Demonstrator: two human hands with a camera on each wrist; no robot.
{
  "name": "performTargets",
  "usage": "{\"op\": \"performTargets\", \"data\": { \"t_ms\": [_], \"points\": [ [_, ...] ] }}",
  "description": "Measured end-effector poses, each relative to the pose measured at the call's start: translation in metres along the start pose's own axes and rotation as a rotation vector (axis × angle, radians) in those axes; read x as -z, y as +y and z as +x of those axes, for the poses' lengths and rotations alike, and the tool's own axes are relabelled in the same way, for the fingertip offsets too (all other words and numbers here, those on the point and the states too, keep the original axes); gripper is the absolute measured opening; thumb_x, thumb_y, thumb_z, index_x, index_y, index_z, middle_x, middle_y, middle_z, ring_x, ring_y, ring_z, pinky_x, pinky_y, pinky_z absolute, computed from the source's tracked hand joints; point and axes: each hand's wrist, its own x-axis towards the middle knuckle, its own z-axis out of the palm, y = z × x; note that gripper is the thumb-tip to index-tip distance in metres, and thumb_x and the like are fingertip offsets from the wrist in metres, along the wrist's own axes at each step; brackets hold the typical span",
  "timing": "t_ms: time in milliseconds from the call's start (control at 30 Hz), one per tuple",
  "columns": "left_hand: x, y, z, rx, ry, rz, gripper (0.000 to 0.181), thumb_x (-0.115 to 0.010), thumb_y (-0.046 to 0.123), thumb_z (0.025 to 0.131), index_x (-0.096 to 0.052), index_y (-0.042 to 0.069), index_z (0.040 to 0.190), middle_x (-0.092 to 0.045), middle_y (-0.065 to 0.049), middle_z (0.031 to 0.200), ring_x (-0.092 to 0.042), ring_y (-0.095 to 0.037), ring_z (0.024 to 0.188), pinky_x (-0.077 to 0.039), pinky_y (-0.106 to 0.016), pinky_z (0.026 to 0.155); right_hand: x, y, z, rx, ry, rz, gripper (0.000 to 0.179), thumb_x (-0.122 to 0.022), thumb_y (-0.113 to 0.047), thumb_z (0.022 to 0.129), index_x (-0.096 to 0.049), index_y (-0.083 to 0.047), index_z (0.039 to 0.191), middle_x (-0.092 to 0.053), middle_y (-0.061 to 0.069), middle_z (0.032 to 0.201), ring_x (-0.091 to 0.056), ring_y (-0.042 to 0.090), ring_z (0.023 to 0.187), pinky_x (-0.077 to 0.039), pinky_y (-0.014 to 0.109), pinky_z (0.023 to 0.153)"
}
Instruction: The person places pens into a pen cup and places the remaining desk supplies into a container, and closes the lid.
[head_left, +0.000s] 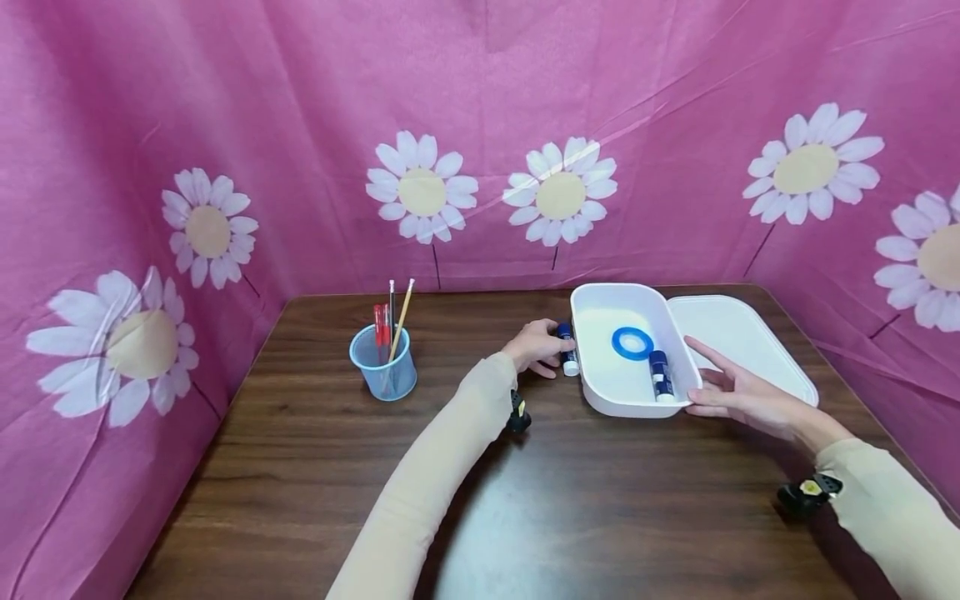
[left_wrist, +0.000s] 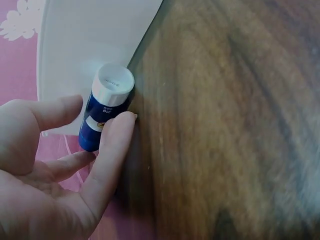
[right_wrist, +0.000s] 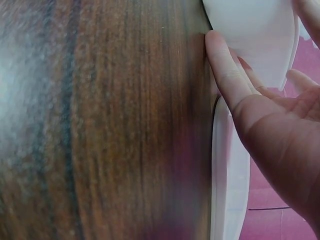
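Note:
Beside the left wall of a white plastic box, my left hand holds a blue glue stick with a white end. In the left wrist view that glue stick sits between the digits, its white end towards the camera. My right hand rests against the box's right outer wall, fingers fairly straight; the right wrist view shows fingertips touching the wall. Inside the box lie a second blue glue stick and a blue ring-shaped roll, apparently tape.
A flat white lid lies right of the box, partly behind my right hand. On the left stands a blue mesh pen cup with red pens and pencils. A pink flowered curtain borders the wooden table.

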Motion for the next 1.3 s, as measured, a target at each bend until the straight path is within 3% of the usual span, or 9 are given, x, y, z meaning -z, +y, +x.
{"op": "performTargets", "data": {
  "t_ms": [100,267,533,733,833,1067,1167,1300],
  "points": [
    [-0.002,0.001,-0.001,-0.011,-0.019,-0.016,0.053,-0.069,0.017,0.098,-0.047,0.003,0.145,-0.064,-0.018,0.111,-0.067,-0.03,0.089,-0.061,-0.043,0.072,-0.001,-0.002,0.0,-0.005,0.008,0.001,0.091,-0.055,0.0,0.103,0.007,-0.029,0.163,0.0,0.038,0.156,-0.063,0.017,0.118,-0.051,0.044,0.096],
    [-0.007,0.003,-0.001,-0.005,0.006,-0.013,0.061,-0.071,0.012,0.096,-0.041,0.004,0.149,-0.061,-0.02,0.116,-0.067,-0.032,0.089,-0.062,-0.042,0.071,-0.002,-0.003,-0.001,-0.016,0.015,-0.003,0.092,-0.056,-0.001,0.103,0.007,-0.03,0.163,0.001,0.038,0.157,-0.062,0.016,0.118,-0.051,0.045,0.096],
    [-0.008,0.003,0.005,0.004,0.076,0.136,0.067,-0.083,0.017,0.086,-0.05,0.007,0.143,-0.062,-0.014,0.103,-0.066,-0.021,0.08,-0.06,-0.035,0.057,0.0,0.001,-0.001,0.003,0.015,0.007,0.091,-0.054,0.001,0.103,0.006,-0.029,0.163,-0.001,0.036,0.154,-0.063,0.017,0.117,-0.051,0.045,0.096],
    [-0.005,0.002,0.006,0.01,0.085,0.192,0.063,-0.085,0.013,0.081,-0.056,0.005,0.137,-0.059,-0.018,0.114,-0.065,-0.023,0.089,-0.059,-0.033,0.054,0.001,0.002,0.002,0.006,0.017,-0.003,0.09,-0.054,0.001,0.103,0.005,-0.028,0.164,-0.013,0.029,0.151,-0.063,0.019,0.118,-0.051,0.047,0.096],
    [-0.003,0.0,0.005,-0.004,0.07,0.164,0.061,-0.085,0.013,0.081,-0.058,0.004,0.135,-0.06,-0.016,0.112,-0.066,-0.022,0.087,-0.06,-0.034,0.055,0.001,0.001,0.002,-0.005,0.021,-0.009,0.089,-0.054,0.0,0.103,0.005,-0.028,0.163,-0.012,0.03,0.153,-0.063,0.018,0.118,-0.052,0.045,0.096],
    [0.005,-0.006,-0.001,-0.06,0.006,-0.017,0.046,-0.079,0.016,0.086,-0.058,-0.001,0.123,-0.067,-0.012,0.093,-0.066,-0.02,0.073,-0.061,-0.037,0.06,-0.001,-0.004,0.0,-0.042,0.031,-0.03,0.088,-0.054,-0.004,0.105,0.006,-0.032,0.163,-0.002,0.036,0.158,-0.062,0.013,0.117,-0.052,0.042,0.096],
    [0.008,-0.008,0.0,-0.062,-0.029,-0.051,0.04,-0.076,0.013,0.086,-0.057,-0.001,0.118,-0.068,-0.012,0.089,-0.067,-0.021,0.071,-0.061,-0.038,0.061,-0.001,-0.004,0.0,-0.041,0.03,-0.024,0.088,-0.054,-0.004,0.105,0.006,-0.032,0.163,-0.002,0.035,0.157,-0.062,0.014,0.117,-0.052,0.042,0.096],
    [0.015,-0.006,0.001,-0.046,-0.086,-0.097,0.045,-0.075,0.012,0.085,-0.055,-0.002,0.123,-0.067,-0.012,0.091,-0.067,-0.023,0.073,-0.062,-0.04,0.063,-0.001,-0.002,0.001,-0.035,0.028,-0.018,0.089,-0.054,-0.004,0.104,0.006,-0.031,0.163,-0.001,0.036,0.157,-0.062,0.014,0.117,-0.052,0.042,0.096]
  ]
}}
